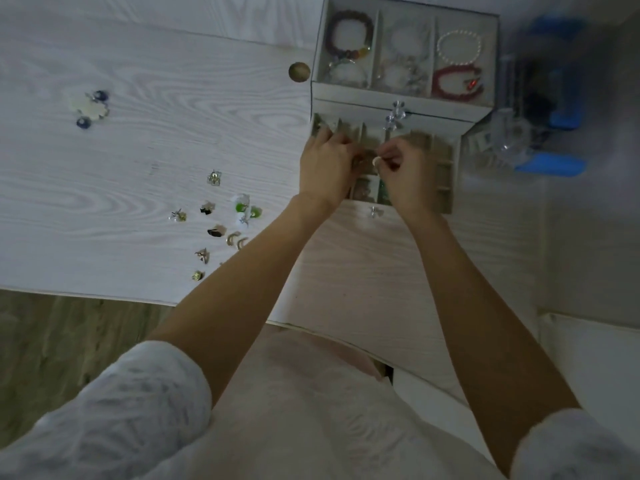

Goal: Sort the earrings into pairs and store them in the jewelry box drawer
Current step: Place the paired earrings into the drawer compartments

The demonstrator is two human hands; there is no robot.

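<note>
Over open drawer: right hand pinches small pale earring; left hand fingers curled, contents hidden. Lower earring gently into compartment beside its match.

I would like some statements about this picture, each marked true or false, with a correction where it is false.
1. Both hands are over the open drawer. True.
2. The right hand pinches a small pale earring. True.
3. All earrings are already stored. False: several loose earrings lie on the table.
4. The top tray of the jewelry box holds bracelets. True.
5. The left hand rests on the table. False: it is at the drawer.
</note>
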